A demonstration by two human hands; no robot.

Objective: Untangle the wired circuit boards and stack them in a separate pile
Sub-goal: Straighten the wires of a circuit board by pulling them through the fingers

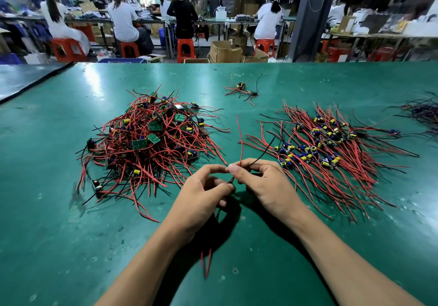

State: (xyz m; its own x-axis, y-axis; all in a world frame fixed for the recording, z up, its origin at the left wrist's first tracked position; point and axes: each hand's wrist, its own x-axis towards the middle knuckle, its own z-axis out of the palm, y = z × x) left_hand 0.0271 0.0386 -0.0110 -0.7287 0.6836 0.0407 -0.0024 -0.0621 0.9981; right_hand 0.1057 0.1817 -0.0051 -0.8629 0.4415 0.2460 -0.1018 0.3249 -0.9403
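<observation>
A tangled heap of wired circuit boards (151, 144) with red and black leads lies at the left of the green table (59, 222). To the right lies a combed-out pile of boards (320, 149), their wires running roughly parallel. Between the two piles, both hands meet over the table. My left hand (201, 199) and my right hand (263, 182) pinch the leads of one wired board, which is hidden between the fingers. One red wire (240, 139) and a black wire rise from my right fingers. Blurred red wire ends (207, 263) hang below my left wrist.
A small cluster of a few wired boards (241, 90) lies farther back in the middle. Another dark bundle of wires (424, 113) sits at the right edge. Beyond the table's far edge, people sit on red stools (186, 49) at other benches, with cardboard boxes (225, 52) on the floor.
</observation>
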